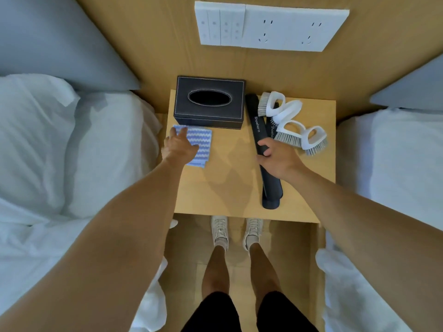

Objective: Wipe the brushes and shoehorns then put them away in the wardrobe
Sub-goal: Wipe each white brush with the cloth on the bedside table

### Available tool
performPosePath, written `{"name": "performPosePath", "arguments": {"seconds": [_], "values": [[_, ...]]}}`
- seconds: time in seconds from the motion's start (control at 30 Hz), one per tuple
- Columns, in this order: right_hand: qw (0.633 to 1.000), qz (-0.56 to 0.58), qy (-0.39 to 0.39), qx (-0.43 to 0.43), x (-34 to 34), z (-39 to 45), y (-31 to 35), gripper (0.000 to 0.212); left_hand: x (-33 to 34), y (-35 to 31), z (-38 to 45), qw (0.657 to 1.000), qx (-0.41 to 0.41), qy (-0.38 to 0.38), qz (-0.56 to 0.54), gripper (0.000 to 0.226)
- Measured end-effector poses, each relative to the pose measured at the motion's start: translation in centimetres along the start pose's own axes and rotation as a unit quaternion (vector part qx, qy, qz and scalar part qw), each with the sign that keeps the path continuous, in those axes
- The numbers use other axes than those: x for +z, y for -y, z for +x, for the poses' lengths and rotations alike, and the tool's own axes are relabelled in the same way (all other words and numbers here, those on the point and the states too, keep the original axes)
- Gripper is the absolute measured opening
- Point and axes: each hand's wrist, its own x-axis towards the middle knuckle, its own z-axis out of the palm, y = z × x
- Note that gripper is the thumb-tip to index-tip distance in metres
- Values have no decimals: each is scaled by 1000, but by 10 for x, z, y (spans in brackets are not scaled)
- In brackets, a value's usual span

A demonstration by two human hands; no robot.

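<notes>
While both arms reach over the wooden surface (227,168), the left hand (178,146) lies flat, fingers straight, on the blue striped cloth (202,140) near the tissue box (209,103). The right hand (279,159) curls its grip round the near black shoehorn (260,130); the white brushes (291,123) lie just right. Wiping seems about to begin: the next move likely calls for bringing cloth and shoehorn together.

- Folded cloth (200,144): blue-and-white zigzag stripes.
- Long plastic shoehorn (260,130): black, white lettering.
- Handled scrub brushes (291,125): white, grey bristles.
- Leather tissue box (209,103): black, white stitching.
- Wooden counter (230,183): tan.
</notes>
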Motion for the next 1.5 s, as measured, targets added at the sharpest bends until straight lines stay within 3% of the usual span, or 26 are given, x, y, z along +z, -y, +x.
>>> {"name": "performPosePath", "arguments": {"seconds": [0.2, 0.37, 0.5, 0.63, 0.8, 0.9, 1.03, 1.3, 1.5], "values": [[1000, 2, -6, -8, 0, 13, -5, 53, 14, -13, 23, 991, -79, -88, -69, 65], [1000, 11, -5, 8, -4, 22, -15, 55, 25, -25, 20, 982, -140, -74, -106, 62], [1000, -21, 0, 24, -10, 26, -29, 54, 39, -39, 6, 990, -99, -57, -88, 42], [998, -41, -24, 42, -15, 30, -36, 47, 40, -59, -11, 973, -39, -65, -216, 13], [986, -62, -135, 72, -25, 33, -40, 28, 45, -91, -37, 959, 44, -111, -258, 16], [968, -75, -204, 125, -37, 42, -51, 31, 49, -105, -46, 955, 65, -122, -262, 17], [943, -38, -243, 226, -53, 66, -78, 47, 55, -111, -54, 949, 83, -126, -278, 10], [920, 157, -145, 328, -75, 105, -107, 66, 56, -109, -64, 942, 97, -126, -294, 11], [886, 255, -132, 363, -74, 106, -114, 50, 44, -114, -71, 942, 88, -98, -307, 10]]}}
